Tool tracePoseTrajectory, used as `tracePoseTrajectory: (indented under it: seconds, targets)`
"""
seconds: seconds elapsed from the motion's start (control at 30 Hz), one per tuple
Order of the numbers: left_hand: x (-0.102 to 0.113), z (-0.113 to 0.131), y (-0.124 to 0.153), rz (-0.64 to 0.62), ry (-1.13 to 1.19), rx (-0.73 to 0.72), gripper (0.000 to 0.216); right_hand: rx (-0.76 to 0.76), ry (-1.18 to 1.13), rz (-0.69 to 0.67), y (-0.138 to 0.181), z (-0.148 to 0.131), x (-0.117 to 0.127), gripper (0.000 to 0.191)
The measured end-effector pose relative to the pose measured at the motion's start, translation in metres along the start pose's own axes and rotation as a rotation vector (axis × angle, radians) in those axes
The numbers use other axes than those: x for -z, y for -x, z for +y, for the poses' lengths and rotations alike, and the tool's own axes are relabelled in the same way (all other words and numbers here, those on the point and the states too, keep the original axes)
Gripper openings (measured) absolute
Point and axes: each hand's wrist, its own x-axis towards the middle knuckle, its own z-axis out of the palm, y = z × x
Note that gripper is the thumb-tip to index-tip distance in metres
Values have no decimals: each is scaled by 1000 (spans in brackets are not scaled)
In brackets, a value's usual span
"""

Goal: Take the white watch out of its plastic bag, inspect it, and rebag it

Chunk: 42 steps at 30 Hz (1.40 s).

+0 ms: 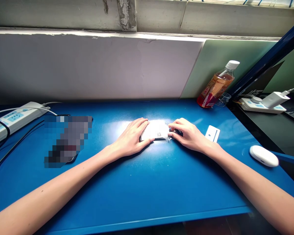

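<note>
A flat white packet (155,129) with a small printed code lies on the blue table, and clear plastic shows at its right end. My left hand (133,137) grips the packet's left end, its thumb along the near edge and its fingers at the far edge. At the other end, my right hand (183,132) pinches the clear plastic (170,137) between thumb and fingers. Something dark shows under the right hand's fingers, too hidden to name. Just right of that hand lies a small white card-like piece (212,133) with a dark slot.
The blue table (137,195) meets a wall at the back. A drink bottle (217,85) stands back right, with a white earbud case (264,156) nearer. On the left are a blurred-out phone (74,137) and a power strip (19,119) with cables; another power strip (262,106) lies right.
</note>
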Motion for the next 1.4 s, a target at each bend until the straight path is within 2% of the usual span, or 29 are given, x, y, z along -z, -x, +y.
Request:
tracePoseTrajectory:
  seconds: [0.37,0.7,0.93,1.07,1.4]
  targets:
    - [1,-1,-2,5,12,-1,60,-26,-31,-44,2,19,8,22]
    - [1,-1,-2,-8,-13,-1,65,19,7,-65,2,23,25,23]
    - [0,-2,-1,-20,-17,4,70,77,-41,12,3,21,10,47]
    - [-1,-2,-1,-6,-7,5,71,99,-32,60,3,18,2,43]
    - [1,1,-1,-22,-28,16,74,59,18,49,0,7,4,31]
